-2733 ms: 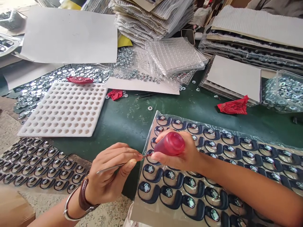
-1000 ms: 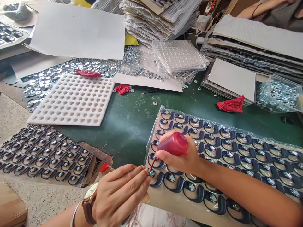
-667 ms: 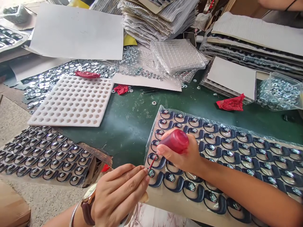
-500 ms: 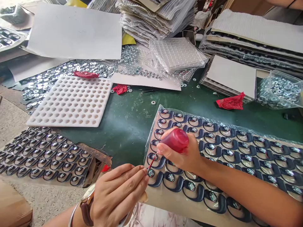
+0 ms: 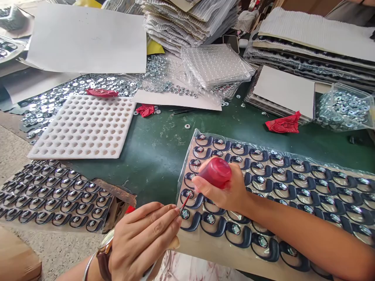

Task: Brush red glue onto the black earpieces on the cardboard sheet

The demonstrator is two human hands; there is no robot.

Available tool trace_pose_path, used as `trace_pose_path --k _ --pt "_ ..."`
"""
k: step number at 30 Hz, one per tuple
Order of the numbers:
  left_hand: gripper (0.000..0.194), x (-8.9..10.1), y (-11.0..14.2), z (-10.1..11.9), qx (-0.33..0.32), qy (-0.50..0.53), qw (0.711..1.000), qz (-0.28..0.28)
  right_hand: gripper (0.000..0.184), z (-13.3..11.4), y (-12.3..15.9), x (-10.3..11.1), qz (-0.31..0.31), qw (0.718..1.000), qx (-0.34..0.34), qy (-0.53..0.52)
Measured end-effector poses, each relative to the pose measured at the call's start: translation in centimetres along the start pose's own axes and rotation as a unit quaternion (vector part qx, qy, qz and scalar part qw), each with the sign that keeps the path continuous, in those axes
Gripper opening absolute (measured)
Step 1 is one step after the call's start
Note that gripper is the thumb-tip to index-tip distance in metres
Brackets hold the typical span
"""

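My right hand [image 5: 218,191] is wrapped round a red plastic bottle [image 5: 216,173], tilted with its base towards me and its nozzle end hidden by the fingers. Pinched in my left hand [image 5: 146,238] is a thin metal rod with a red-coated tip [image 5: 184,203]; most of it lies hidden behind the fingers. That tip reaches one of the dark curved pieces [image 5: 191,197] at the left edge of a film-covered card [image 5: 205,249]. Rows of such pieces, each with a silvery round part, fill the card under my right hand and forearm.
A white foam tray with holes [image 5: 84,128] lies left, above a second card of dark pieces [image 5: 55,195]. Loose metal washers [image 5: 96,84] spread behind it. Red crumpled scraps [image 5: 283,122], a clear tub of washers [image 5: 342,105] and stacked sheets [image 5: 190,23] stand around the green table [image 5: 158,148].
Since the oldest frame, my left hand has turned palm down and the rod's red tip has come away from the bottle to a dark piece. Lately only the view has shifted slightly.
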State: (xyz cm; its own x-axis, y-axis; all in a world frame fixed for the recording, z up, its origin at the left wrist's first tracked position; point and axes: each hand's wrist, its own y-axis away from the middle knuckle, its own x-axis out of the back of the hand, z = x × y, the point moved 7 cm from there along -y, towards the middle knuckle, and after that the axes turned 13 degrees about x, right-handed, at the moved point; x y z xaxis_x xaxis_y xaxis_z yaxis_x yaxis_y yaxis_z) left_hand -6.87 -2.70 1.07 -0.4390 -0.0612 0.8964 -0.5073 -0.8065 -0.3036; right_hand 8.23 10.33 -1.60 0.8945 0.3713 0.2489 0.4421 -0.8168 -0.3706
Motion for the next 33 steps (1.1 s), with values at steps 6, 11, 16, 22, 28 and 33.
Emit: trace_pose_path --k 6,11,16,22,28,33 --pt "0.032 0.2 -0.4 -0.4 0.005 -0.003 1.000 -0.005 0.020 0.0 0.2 -0.2 -0.014 1.000 -0.004 -0.027" --pt "0.027 0.6 -1.3 -1.1 0.039 0.049 0.998 0.030 0.018 -0.1 0.1 -0.2 -0.005 1.000 -0.002 -0.031" --pt "0.021 1.5 -2.8 -1.7 0.082 0.108 0.987 0.085 0.018 0.1 0.3 -0.4 -0.019 0.999 0.002 -0.042" --pt "0.020 1.8 -3.2 -2.8 0.134 0.144 0.973 0.119 0.019 0.2 0.7 -0.8 -0.035 0.997 0.044 -0.058" --pt "0.023 1.1 -2.8 -3.9 0.171 0.183 0.960 0.124 0.029 -2.1 0.0 -0.7 -0.056 0.988 0.144 0.001" --pt "0.022 1.7 -1.7 -3.2 0.151 0.159 0.964 0.148 0.028 -2.5 0.1 0.0 -0.029 0.998 0.036 -0.042"
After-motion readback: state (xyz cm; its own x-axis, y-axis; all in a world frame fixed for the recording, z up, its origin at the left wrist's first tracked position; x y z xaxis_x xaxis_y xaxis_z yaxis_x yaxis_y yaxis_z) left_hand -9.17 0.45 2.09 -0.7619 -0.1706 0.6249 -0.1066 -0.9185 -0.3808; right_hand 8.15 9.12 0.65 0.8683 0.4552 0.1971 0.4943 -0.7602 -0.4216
